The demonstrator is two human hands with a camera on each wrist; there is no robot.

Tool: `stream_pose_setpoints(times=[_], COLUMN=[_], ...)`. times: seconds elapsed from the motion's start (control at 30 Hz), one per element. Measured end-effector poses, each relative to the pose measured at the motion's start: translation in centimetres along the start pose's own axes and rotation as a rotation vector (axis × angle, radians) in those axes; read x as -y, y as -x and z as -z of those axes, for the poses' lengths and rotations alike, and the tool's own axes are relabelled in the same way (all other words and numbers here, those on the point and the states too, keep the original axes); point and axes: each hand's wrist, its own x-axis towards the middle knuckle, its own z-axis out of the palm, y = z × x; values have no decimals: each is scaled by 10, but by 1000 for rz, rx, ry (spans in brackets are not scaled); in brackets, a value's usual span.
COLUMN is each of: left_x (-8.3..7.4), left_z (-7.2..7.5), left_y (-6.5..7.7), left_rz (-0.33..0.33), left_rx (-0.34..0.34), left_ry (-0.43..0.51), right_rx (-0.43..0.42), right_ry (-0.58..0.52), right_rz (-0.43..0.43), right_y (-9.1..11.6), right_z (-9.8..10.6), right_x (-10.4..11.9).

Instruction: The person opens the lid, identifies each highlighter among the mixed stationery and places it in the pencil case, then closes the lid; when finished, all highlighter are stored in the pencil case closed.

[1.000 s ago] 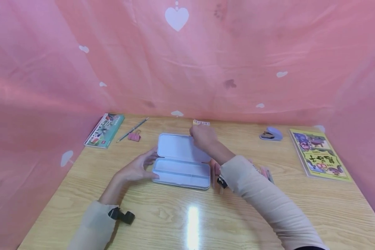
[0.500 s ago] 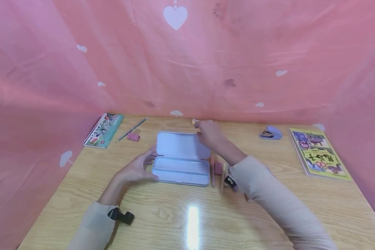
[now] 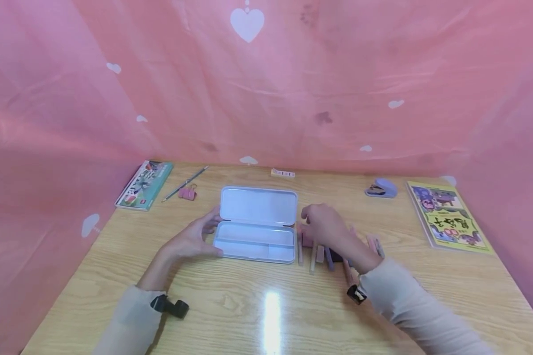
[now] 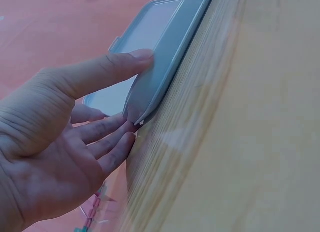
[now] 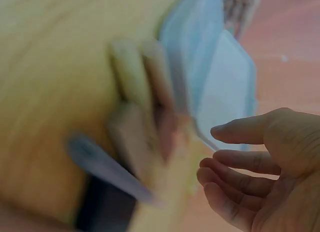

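From my remote post I record, nearest, a black wrist camera (image 3: 171, 306) strapped at the left sleeve (image 3: 131, 315), over the wood-grain table (image 3: 224, 320). Ahead of it, my left hand (image 3: 191, 240) grips the left end of a pale blue pencil case (image 3: 255, 229): thumb against the outer front wall, fingers bent around the end. The case lies on the table at centre, lid folded back, its tray divided into one long rear compartment and two front ones. Just right of it lie a yellowish pen (image 3: 313, 260), a purple pen (image 3: 329, 259) and a beige block (image 3: 321, 254), blurred in the right wrist view. Above this group I find my right hand (image 3: 327, 226), fingers loosely bent, thumb apart, holding nothing. Farther off: a yellow-covered book (image 3: 449, 217) at right, a pink binder clip (image 3: 187, 193) beside a pencil (image 3: 184, 184) at left, a lavender stapler (image 3: 382, 188), and a small patterned strip (image 3: 283, 173) near the rear edge. Behind all hangs a pink curtain (image 3: 288, 98) with white hearts.
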Motion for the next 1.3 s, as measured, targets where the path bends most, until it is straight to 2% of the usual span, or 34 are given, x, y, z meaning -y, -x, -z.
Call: stream_pose_setpoints(times=[0.13,0.27,0.43,0.73,0.93,1.03,1.17,1.3], left_x=[1,2,2,2,4,5,6,6], left_z=[0,-2,-2,0,3,2,1,0], left_y=[-1,-1,-2,-1,1,0,-1,-1], left_rz=[10,26,16,5,-1,0,5,5], left_rx=[-4,3,6,6,0,-3,-6,1], left_ry=[-11,-21,-13,-3,10,11,6,-8], right_rx=[-29,-40,-42,-89,-19,-32,-44,-70], right_ry=[-12,-22,-71,-237,-161,-174,-271,-330], right_rz=[1,-60,-183,-298,-321,-335,-346,-340], right_y=[-2,-7,-14,-20,-26,-28,-26,-21], right_z=[-22,-31,-33,-25,-30,-32,-20,8], right_x=[-3,-5,-8,-16,-13,-13,-15,-15])
